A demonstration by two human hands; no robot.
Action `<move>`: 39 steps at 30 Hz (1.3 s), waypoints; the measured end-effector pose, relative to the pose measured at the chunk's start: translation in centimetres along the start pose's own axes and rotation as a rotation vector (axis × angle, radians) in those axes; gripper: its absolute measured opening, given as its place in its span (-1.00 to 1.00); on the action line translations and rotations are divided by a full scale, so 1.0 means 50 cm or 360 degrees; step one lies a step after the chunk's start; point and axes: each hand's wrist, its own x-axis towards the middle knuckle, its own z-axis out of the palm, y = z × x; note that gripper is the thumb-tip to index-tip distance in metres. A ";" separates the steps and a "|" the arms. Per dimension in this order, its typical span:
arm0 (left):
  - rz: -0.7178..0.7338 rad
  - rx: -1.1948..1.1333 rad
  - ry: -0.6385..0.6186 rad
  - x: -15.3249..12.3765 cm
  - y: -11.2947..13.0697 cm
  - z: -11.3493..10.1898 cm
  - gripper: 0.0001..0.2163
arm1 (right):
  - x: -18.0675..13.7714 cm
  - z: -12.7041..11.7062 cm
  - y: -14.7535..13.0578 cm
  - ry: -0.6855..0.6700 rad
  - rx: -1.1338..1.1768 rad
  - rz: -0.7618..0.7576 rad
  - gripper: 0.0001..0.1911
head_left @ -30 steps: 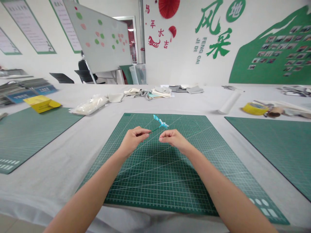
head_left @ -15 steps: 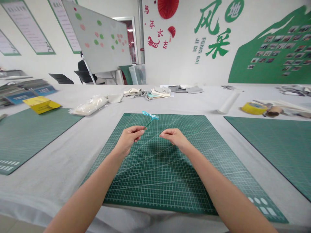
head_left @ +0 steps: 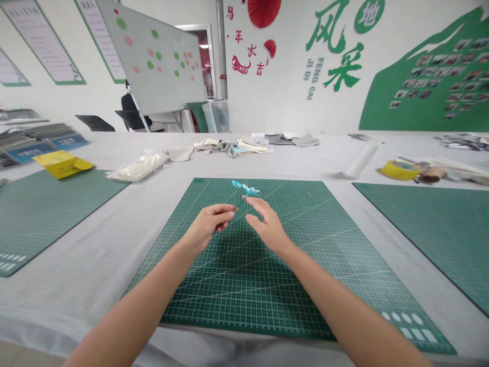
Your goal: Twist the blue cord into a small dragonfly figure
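Between the fingertips of my left hand (head_left: 209, 224) is the green stem of a small artificial flower (head_left: 246, 189). Its head is bright blue with white bead-like bits, and it tilts up to the right. My right hand (head_left: 267, 224) is beside the stem, thumb and fingers apart, the forefinger tip at or very close to the stem just below the head. Whether that finger touches it I cannot tell. Both hands are above a green cutting mat (head_left: 244, 295) with a white grid.
Other cutting mats lie left (head_left: 46, 219) and right (head_left: 431, 229) on the white-covered table. Farther back are a yellow folded card (head_left: 63, 164), a clear plastic bag (head_left: 139, 165), cloth pieces (head_left: 252, 144), a white roll (head_left: 361, 160) and yellow tape (head_left: 400, 170). Behind stands a whiteboard (head_left: 164, 81).
My left hand has moved slightly right with the flower. My right hand has come from a closed pinch to parted fingers, its forefinger now up by the stem.
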 end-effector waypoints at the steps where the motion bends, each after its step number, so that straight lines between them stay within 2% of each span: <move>1: 0.0004 0.0003 -0.0016 0.000 -0.001 0.001 -0.79 | -0.002 0.007 -0.001 -0.0059 0.0187 0.0072 -0.55; 4: 0.0022 0.0028 -0.0069 -0.003 -0.002 0.006 -0.80 | -0.005 0.024 -0.003 -0.0262 0.0647 0.0338 -0.49; 7: -0.0006 0.0054 -0.0067 -0.008 -0.001 0.011 -0.77 | -0.007 0.029 -0.007 -0.0321 0.0687 0.0492 -0.59; 10: -0.0031 0.0061 -0.0053 -0.010 0.000 0.016 -0.76 | -0.009 0.027 -0.013 -0.0213 0.0547 0.0443 -0.72; 16: -0.0016 0.0052 -0.0074 -0.010 -0.004 0.021 -0.81 | -0.012 0.026 -0.023 -0.0004 0.0620 0.0438 -0.72; 19: -0.0052 0.0035 -0.0043 -0.011 -0.002 0.026 -0.81 | -0.013 0.029 -0.023 0.0120 0.0658 0.0484 -0.81; 22: -0.0075 0.0018 -0.0038 -0.014 0.001 0.031 -0.80 | -0.014 0.029 -0.022 0.0201 0.0585 0.0495 -0.81; 30: -0.0051 -0.0001 -0.0069 -0.015 -0.002 0.034 -0.82 | -0.014 0.028 -0.031 0.0275 0.0361 0.0482 -0.80; 39: 0.0006 -0.0015 -0.0055 -0.013 -0.006 0.036 -0.80 | -0.015 0.037 -0.030 0.0277 0.0421 0.0542 -0.79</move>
